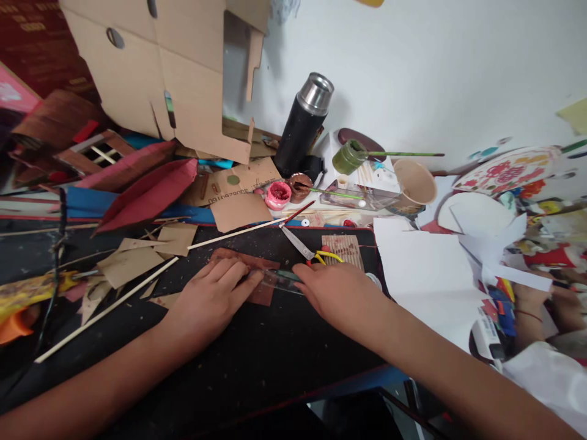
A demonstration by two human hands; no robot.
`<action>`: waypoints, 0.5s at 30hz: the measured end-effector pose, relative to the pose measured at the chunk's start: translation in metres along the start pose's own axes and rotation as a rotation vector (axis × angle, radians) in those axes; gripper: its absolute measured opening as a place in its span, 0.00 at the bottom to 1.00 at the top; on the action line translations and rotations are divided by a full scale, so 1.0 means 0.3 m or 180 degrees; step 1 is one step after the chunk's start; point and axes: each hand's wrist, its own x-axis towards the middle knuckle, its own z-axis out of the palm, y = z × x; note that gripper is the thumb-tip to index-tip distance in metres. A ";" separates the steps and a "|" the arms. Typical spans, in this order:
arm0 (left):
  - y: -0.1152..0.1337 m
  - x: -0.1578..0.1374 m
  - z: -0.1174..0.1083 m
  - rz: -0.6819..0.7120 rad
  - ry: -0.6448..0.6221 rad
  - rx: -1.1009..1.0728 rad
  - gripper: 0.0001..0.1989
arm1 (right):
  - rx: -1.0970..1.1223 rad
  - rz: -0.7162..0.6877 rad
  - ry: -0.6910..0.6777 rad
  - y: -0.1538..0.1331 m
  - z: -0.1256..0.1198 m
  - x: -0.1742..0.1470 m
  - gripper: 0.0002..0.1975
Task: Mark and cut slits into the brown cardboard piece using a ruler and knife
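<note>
Nearby, pink paint point(279, 192) sits in a tub point(277, 205) while both hands point(213, 296) point(343, 292) hold a clear strip point(288, 283).

Under the left hand point(215, 287): red-brown sheet point(262, 296), matt, paper or thin card. Between the hands: clear strip point(287, 281), smooth, glossy, plastic in look. Just beyond the right hand point(337, 292): scissors point(297, 242), smooth metal blades, yellow plastic handles; beside these, corrugated cardboard point(346, 249), ribbed, matt, stained. Beneath both hands: black tabletop point(257, 366), matt, flecked. Left of the grip: stick point(110, 307), pale wood, smooth; cardboard scraps point(131, 264), plain, matt. Well beyond the grip: flask point(298, 137), matt body, polished metal cap. Right of the grip: white paper point(417, 275), smooth, matt.
</note>
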 end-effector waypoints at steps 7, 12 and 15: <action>-0.004 0.008 -0.005 0.0124 0.0069 0.0094 0.20 | 0.0005 -0.0051 0.0073 -0.006 0.003 0.010 0.06; -0.004 0.009 -0.003 0.0105 0.0016 0.0120 0.20 | -0.0024 -0.0116 0.0133 -0.007 0.013 0.017 0.06; -0.005 0.007 -0.001 0.0099 -0.0005 0.0104 0.20 | -0.0022 -0.0092 0.0067 -0.007 0.017 0.020 0.06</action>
